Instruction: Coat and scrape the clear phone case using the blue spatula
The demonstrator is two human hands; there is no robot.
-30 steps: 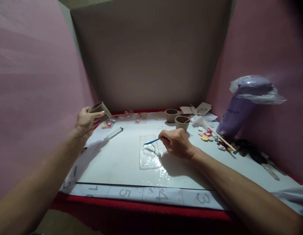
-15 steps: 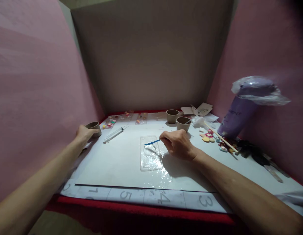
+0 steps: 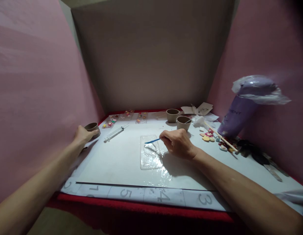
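Note:
At the left table edge my left hand (image 3: 83, 134) is closed on the near side of a grey-brown cup (image 3: 94, 127), with its thumb along the rim. My right hand (image 3: 177, 142) pinches a thin blue stick (image 3: 152, 141), whose flat tip points left. That tip hangs over a clear rectangular mould (image 3: 143, 162) with a scalloped round hollow. A glossy clear film or spill (image 3: 163, 176) shines on the white board around the mould's right and lower side. Between the cup and the mould lies a clear syringe (image 3: 114, 134).
Two more cups (image 3: 173, 116) stand at the back, one with a stick in it. Small coloured charms (image 3: 205, 138), a wooden stick (image 3: 221, 137) and a purple bottle (image 3: 239, 114) in plastic are at right. Packs of charms (image 3: 109, 121) lie back left. Pink walls flank the table.
My left hand and the cup have shifted slightly left. My right hand and the blue stick look almost unmoved over the mould.

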